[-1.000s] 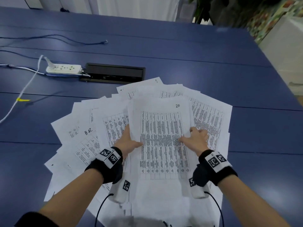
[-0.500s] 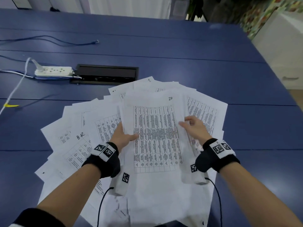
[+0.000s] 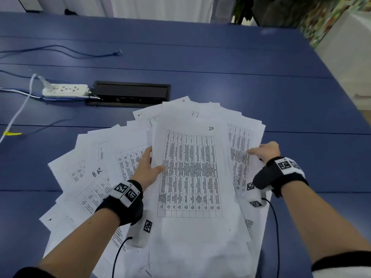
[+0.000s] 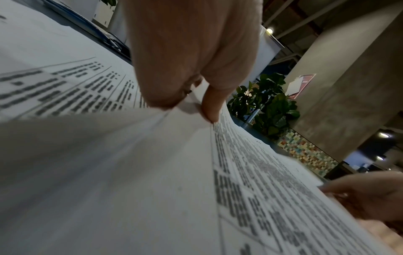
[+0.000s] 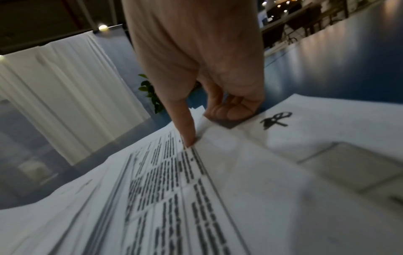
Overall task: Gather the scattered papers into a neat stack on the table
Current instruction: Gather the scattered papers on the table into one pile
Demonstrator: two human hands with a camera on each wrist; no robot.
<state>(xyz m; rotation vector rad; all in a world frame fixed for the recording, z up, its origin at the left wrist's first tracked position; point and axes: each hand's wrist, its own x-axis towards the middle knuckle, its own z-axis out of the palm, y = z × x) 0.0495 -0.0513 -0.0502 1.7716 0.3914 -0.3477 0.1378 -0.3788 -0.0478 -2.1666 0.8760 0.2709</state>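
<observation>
Printed white papers [image 3: 190, 177] lie fanned out on the blue table [image 3: 220, 67], and the top sheet is marked "20". My left hand [image 3: 148, 169] grips the left edge of the top bundle, thumb on top and fingers underneath. The left wrist view shows that thumb [image 4: 210, 107] pressing the sheets [image 4: 130, 172] from above. My right hand [image 3: 265, 151] is at the right edge of the fan. Its thumb [image 5: 185, 124] presses down on the sheets [image 5: 196, 198] while the other fingers curl at the paper's edge against the table.
A white power strip [image 3: 65, 90] and a black cable hatch [image 3: 130, 93] sit just beyond the papers at the left. Loose cables [image 3: 60, 50] run across the far left of the table. A white cabinet [image 3: 351, 67] stands past the table's right edge.
My right hand has left the right edge of the top sheet and moved outward to the right edge of the fanned papers. My left hand keeps its hold.
</observation>
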